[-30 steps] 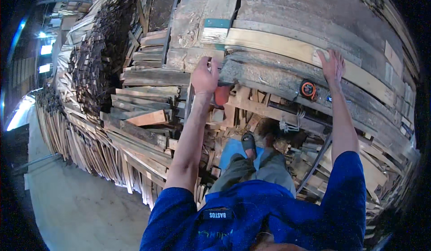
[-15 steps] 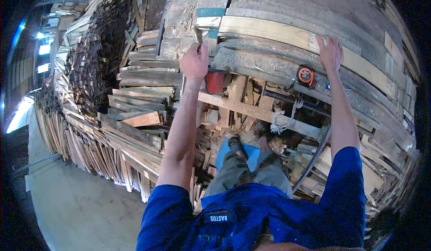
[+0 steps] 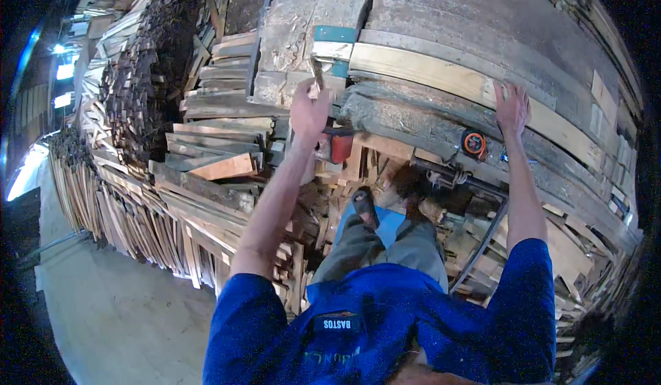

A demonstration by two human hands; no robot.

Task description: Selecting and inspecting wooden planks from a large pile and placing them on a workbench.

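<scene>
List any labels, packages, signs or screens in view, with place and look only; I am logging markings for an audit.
Cloth name patch: on the chest of the blue work shirt, small dark rectangle with pale lettering.
Printed marking: just below the patch, faint green on blue, partly hidden.
Round orange and black disc: on the planks below the right hand; possibly a tape measure, its face too small to tell.
No packages, signs or screens.

A round orange tape measure [image 3: 473, 142] lies on the weathered boards to the right, with a red object [image 3: 341, 145] just under the bench edge nearer the middle. A teal-painted board end [image 3: 335, 34] shows at the far side. Left of it, short reddish offcuts [image 3: 224, 167] are piled in a stack, and beyond them thin dark slats [image 3: 141, 103] heap up. Bare concrete floor [image 3: 103, 302] spreads at near left.
</scene>
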